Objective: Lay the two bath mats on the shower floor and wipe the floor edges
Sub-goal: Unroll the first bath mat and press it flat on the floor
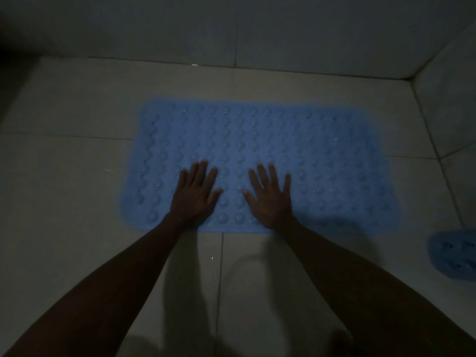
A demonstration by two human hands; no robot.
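A blue bath mat with rows of round bumps lies flat on the pale tiled shower floor, its long side running left to right. My left hand rests palm down on the mat's near edge, fingers spread. My right hand lies flat beside it, also spread, a short gap between the thumbs. Neither hand grips anything. A second blue mat shows only as a corner at the right edge of the view, on the floor.
Tiled walls rise behind the mat and on the right, meeting in a corner at the far right. Bare floor tiles surround the mat on the left and near sides. The light is dim.
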